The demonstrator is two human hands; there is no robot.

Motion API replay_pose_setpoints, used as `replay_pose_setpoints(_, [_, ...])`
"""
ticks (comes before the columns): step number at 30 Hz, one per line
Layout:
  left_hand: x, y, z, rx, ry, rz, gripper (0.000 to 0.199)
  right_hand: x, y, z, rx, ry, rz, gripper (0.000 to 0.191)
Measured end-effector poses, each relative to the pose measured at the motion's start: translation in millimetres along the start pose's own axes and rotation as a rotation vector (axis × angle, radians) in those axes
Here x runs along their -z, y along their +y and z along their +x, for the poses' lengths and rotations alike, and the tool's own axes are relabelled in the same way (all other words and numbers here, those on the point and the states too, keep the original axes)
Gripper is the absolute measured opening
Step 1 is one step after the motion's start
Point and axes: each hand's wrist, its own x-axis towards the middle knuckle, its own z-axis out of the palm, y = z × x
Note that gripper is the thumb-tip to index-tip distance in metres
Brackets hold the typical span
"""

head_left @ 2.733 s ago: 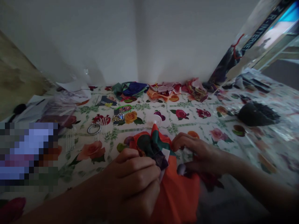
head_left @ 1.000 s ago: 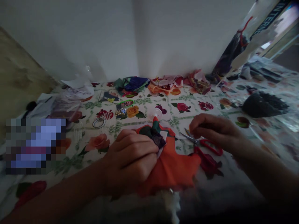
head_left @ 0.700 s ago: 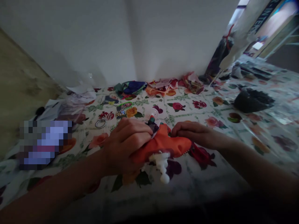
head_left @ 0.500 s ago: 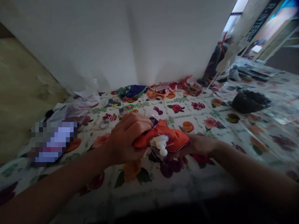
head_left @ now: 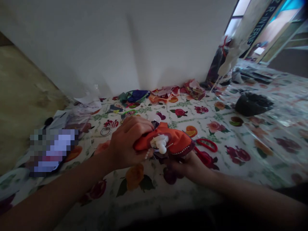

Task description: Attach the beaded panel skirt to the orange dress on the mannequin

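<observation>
A small orange doll dress (head_left: 179, 139) with a beaded, dark-edged hem is between my hands, just above the tablecloth. A white doll-sized form (head_left: 160, 143) with a round knob pokes out of its middle. My left hand (head_left: 130, 141) is closed around the dress's left end, its fingers curled over the cloth. A short string of white beads (head_left: 148, 154) hangs by its thumb. My right hand (head_left: 185, 165) is closed at the lower hem, its fingertips hidden under the cloth. Beside it, the red handle of what looks like scissors (head_left: 208, 145) lies on the table.
Along the wall lie blue-green cloth (head_left: 136, 96), orange and pink scraps (head_left: 166, 93) and a bundle (head_left: 194, 89). Bracelets (head_left: 106, 130) sit behind my left hand. A pixelated phone-like object (head_left: 54, 152) is at left, a black roll (head_left: 252, 103) and white mannequin (head_left: 226, 65) at right.
My right hand has drawn back toward me and turned, uncovering the red handle. The dress has tilted a little, and the white form has shifted slightly left and up. The left hand keeps its hold.
</observation>
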Motion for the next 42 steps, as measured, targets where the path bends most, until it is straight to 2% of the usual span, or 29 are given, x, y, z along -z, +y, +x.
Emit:
replay_pose_setpoints(6, [2.3,-2.3,1.5,0.022,0.024,-0.021,0.031,10.1,-6.8,5.2,0.141,0.100,-0.026,0.009])
replay_pose_setpoints(11, [2.0,-6.4,2.9,0.026,0.056,-0.034,0.035,20.3,-15.8,14.5,0.243,0.182,-0.037,0.009])
replay_pose_setpoints(18, [1.7,-6.4,3.8,0.088,0.079,-0.018,0.037,39.5,-26.5,27.4,0.224,0.242,0.178,0.012])
replay_pose_setpoints(25, [3.0,-7.3,0.9,0.090,0.085,-0.032,0.037,48.5,-33.8,47.2,0.257,0.118,0.228,0.018])
replay_pose_setpoints(31, [5.6,-6.7,-0.6,0.104,0.086,-0.021,0.034,59.5,-42.5,50.0,0.414,0.095,0.052,0.024])
replay_pose_setpoints(33, [5.8,-6.2,-0.8,0.102,0.089,-0.030,0.032,63.2,-38.6,53.0,0.400,0.066,0.064,0.025])
replay_pose_setpoints(36, [5.8,-5.7,-1.5,0.079,0.092,-0.045,0.030,64.9,-24.4,64.2,0.314,-0.020,0.299,0.021])
replay_pose_setpoints(38, [5.9,-5.3,-2.7,0.068,0.092,-0.053,0.028,63.3,-13.9,73.2,0.272,-0.031,0.378,0.019])
replay_pose_setpoints(42, [6.7,-2.6,-6.4,0.042,0.058,-0.084,0.025,58.9,-5.7,83.7,0.124,-0.059,0.489,0.028])
